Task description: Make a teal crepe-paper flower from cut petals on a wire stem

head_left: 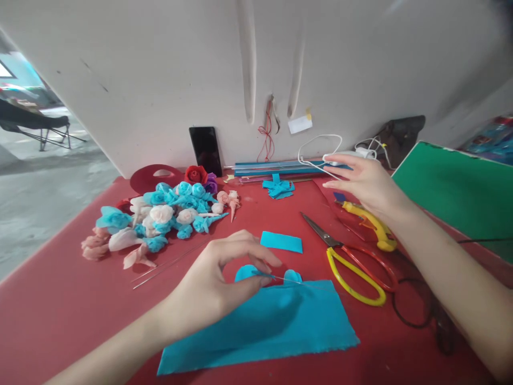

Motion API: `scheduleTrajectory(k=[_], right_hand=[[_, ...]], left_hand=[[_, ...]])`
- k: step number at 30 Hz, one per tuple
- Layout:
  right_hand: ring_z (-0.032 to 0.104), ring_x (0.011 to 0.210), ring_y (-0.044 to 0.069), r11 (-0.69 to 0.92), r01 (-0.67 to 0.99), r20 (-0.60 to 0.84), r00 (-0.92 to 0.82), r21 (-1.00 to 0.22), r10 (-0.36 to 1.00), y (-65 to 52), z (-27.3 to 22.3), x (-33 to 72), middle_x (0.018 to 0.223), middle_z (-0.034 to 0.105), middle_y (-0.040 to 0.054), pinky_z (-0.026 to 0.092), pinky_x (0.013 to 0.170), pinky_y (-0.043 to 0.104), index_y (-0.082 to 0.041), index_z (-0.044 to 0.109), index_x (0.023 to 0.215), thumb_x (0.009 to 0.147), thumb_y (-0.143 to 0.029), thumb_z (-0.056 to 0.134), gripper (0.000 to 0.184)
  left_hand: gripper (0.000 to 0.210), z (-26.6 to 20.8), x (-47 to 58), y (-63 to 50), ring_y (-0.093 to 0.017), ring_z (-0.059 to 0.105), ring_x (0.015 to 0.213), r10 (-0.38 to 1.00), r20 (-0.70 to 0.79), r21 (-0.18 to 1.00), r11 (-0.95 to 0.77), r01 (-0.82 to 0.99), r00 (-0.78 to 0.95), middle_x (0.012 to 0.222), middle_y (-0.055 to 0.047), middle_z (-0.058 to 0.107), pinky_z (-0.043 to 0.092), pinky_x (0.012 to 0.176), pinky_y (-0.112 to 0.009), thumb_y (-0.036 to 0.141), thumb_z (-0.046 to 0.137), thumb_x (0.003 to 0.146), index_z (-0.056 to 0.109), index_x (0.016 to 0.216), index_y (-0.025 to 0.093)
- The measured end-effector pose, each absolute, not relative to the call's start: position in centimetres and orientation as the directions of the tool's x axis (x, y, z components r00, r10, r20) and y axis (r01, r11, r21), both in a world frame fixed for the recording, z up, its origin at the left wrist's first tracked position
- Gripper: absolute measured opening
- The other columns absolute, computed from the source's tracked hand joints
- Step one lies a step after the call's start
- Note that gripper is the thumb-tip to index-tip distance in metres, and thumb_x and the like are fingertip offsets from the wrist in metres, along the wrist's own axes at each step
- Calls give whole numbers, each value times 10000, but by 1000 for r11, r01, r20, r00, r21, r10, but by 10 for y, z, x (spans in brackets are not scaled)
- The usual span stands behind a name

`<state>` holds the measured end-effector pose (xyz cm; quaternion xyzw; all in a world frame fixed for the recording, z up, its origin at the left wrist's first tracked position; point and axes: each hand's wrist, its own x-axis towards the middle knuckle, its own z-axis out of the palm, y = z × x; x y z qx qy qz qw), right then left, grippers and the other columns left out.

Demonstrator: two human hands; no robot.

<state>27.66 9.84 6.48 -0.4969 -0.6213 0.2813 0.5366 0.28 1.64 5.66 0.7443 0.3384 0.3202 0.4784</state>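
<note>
My left hand is closed in a pinch on a thin wire with a small bit of blue crepe paper at the fingertips. Beneath it lies a large blue crepe paper sheet, with rounded blue cut pieces along its far edge. A small blue paper strip is just beyond the fingers. My right hand hangs open, fingers spread, near the white cable. Close below that hand is a yellow glue gun. Scissors with red and yellow handles lie between the hands.
Paper flowers in blue, white and pink pile up at the left, with bare wires nearby. A phone leans on the wall. Blue scraps lie at the back. A green board stands right; a black cord lies below.
</note>
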Motion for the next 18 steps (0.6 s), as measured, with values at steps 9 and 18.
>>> scheduleTrajectory(k=[9, 18], right_hand=[[612, 908, 242, 279, 380, 284, -46, -882, 958, 105, 68, 268, 939, 636, 75, 536, 737, 362, -174, 586, 933, 552, -166, 711, 401], [603, 972, 188, 235, 513, 10, -403, -826, 915, 83, 27, 258, 1070, 617, 89, 505, 843, 350, -164, 597, 955, 677, -27, 410, 362]], left_hand=[[225, 60, 3, 17, -103, 564, 755, 801, 186, 903, -368, 223, 570, 775, 42, 597, 483, 732, -224, 59, 571, 733, 647, 805, 258], [215, 60, 3, 14, -111, 568, 751, 789, 189, 897, -381, 225, 585, 768, 35, 610, 479, 716, -225, 60, 564, 744, 646, 810, 248]])
